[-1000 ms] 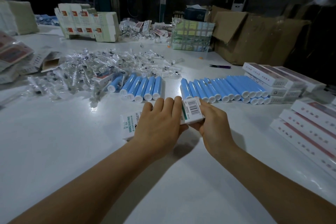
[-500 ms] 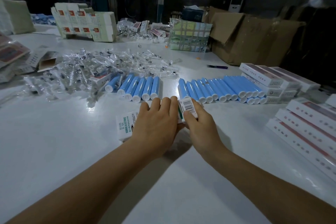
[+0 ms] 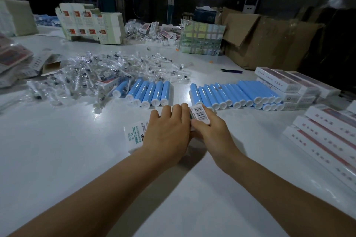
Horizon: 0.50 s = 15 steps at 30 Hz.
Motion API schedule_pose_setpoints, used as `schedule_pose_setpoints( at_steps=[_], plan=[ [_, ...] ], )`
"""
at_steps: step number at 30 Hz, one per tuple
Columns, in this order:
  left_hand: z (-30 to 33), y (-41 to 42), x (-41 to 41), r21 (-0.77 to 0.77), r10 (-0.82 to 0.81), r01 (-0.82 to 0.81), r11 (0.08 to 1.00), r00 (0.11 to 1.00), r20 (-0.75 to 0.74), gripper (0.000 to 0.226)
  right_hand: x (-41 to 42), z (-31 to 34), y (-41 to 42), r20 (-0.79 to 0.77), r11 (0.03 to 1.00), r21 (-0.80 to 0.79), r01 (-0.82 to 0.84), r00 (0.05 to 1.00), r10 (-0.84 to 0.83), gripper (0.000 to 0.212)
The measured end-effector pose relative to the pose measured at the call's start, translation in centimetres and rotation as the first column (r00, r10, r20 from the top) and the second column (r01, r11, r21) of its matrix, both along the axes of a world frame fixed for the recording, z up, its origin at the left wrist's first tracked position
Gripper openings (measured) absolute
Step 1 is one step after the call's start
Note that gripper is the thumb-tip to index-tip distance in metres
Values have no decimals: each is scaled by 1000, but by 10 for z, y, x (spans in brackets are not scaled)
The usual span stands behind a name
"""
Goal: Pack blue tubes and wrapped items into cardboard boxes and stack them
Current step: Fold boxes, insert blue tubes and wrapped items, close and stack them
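Note:
A long white carton (image 3: 134, 132) with green print lies on the white table in front of me. My left hand (image 3: 167, 132) lies over its middle with the fingers curled over the far edge. My right hand (image 3: 210, 129) grips the carton's right end, where a barcode flap (image 3: 199, 113) shows. Behind the hands lie two rows of blue tubes, a short one (image 3: 148, 92) at the left and a long one (image 3: 233, 93) at the right. A heap of clear wrapped items (image 3: 92, 75) spreads at the back left.
Stacks of packed white cartons stand at the right (image 3: 325, 136) and behind the tubes (image 3: 285, 84). Brown cardboard boxes (image 3: 269, 44) sit at the back right, flat printed cartons (image 3: 90, 23) at the back left. A dark pen (image 3: 231, 71) lies near the boxes.
My right hand has slid left along the carton's barcode end, closing toward my left hand. The left hand has stayed over the carton's middle.

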<state>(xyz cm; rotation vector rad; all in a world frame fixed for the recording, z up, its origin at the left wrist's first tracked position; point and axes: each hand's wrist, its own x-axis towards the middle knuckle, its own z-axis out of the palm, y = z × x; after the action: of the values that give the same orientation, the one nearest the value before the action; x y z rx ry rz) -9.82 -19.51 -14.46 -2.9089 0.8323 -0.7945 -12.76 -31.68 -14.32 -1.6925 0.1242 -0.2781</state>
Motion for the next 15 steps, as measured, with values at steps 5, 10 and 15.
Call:
schedule_pose_setpoints(
  at_steps=[5,10,15],
  plan=[
    [5,-1,2,-53,-18,16,998,999,-33,61,2,5,-3,45,988,143,-50,998,44,33],
    [32,10,11,-638,-237,38,769,944,-229,49,1,5,-5,179,998,52,18,983,-27,29],
    [44,13,11,-941,-486,-338,-13,824,-289,14,-5,-1,5,111,965,-244,-90,987,120,37]
  ],
)
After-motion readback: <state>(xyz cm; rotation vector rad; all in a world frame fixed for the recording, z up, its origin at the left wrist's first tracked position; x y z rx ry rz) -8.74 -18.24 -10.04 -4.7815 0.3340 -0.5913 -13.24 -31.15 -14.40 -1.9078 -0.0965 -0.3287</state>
